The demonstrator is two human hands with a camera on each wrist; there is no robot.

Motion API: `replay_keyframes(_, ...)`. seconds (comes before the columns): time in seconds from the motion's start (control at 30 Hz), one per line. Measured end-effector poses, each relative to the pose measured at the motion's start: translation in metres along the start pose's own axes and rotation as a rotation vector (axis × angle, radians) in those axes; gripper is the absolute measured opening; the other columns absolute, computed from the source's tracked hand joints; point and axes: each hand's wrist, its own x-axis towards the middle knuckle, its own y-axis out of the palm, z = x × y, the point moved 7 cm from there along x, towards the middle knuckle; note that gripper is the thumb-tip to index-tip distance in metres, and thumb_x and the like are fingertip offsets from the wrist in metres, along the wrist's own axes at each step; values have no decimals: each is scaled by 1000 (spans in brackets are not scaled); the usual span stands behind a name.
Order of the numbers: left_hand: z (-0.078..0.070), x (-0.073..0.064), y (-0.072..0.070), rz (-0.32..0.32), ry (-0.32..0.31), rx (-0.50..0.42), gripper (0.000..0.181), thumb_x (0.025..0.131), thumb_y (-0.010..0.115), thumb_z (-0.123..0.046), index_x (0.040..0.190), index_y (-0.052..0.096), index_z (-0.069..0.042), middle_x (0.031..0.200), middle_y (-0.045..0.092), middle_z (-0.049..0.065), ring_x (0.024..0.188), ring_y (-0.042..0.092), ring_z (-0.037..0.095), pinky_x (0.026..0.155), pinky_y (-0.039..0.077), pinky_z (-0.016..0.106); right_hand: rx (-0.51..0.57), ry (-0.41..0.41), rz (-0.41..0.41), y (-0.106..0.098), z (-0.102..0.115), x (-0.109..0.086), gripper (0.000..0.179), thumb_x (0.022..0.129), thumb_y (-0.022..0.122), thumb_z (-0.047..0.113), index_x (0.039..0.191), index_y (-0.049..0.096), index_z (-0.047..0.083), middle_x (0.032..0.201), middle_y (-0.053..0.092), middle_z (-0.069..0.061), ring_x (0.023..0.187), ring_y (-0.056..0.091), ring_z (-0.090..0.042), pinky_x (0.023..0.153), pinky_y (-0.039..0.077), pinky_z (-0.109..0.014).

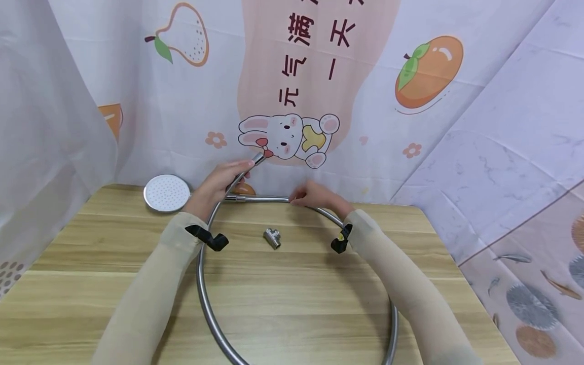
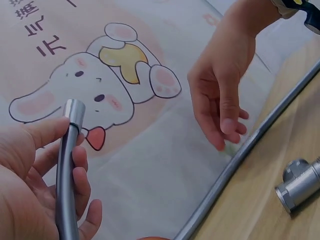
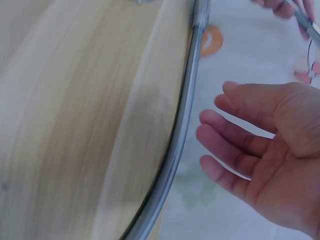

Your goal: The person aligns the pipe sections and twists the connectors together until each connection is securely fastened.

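My left hand [image 1: 221,180] pinches a grey metal shower hose [image 1: 207,304] just below its silver end fitting [image 2: 75,112], which points up off the table. From there the hose sweeps in a wide loop toward me and back along the far edge, where it meets a round white-faced shower head [image 1: 167,193]. My right hand [image 3: 270,145] hovers beside the far stretch of hose, fingers loosely bent, with a gap between them and the hose in the right wrist view. Inside the loop lies a small silver tee fitting [image 1: 272,238].
The wooden table [image 1: 292,294] ends at a printed cloth backdrop [image 1: 219,76] that hangs close behind both hands. Another marbled cloth [image 1: 483,162] hangs along the right side. Part of the loop runs out of view at the near side.
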Motion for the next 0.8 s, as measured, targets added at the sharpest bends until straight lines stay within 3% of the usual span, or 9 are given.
replay_keyframes(0.2, -2, -4, 0, 0, 16, -7, 52, 101, 64, -38, 143, 57, -8, 83, 62, -8, 69, 54, 6, 61, 49, 16, 107, 45, 170, 16, 25, -3, 26, 101, 66, 24, 119, 73, 7, 103, 73, -5, 89, 67, -21, 79, 58, -35)
replay_keyframes(0.37, 0, -4, 2, 11, 24, -50, 50, 101, 64, -36, 139, 58, -5, 80, 63, -10, 69, 54, 6, 61, 49, 16, 108, 80, 270, 32, 36, -4, 24, 99, 68, 29, 115, 73, 12, 100, 71, -5, 93, 69, -25, 81, 60, -38)
replay_keyframes(0.57, 2, -5, 3, 14, 41, -71, 48, 101, 64, -38, 137, 58, -5, 80, 63, -11, 70, 54, 5, 63, 48, 16, 62, 70, 336, 47, 48, -4, 24, 99, 68, 28, 115, 73, 10, 103, 71, -7, 94, 69, -28, 81, 60, -40)
replay_keyframes(0.8, 4, -6, 2, 5, 48, -48, 45, 101, 64, -40, 133, 61, -9, 82, 63, -12, 72, 54, 5, 65, 45, 16, 34, 104, 383, 57, 52, -1, 23, 99, 69, 28, 112, 73, 10, 87, 63, -1, 78, 59, -16, 75, 58, -35)
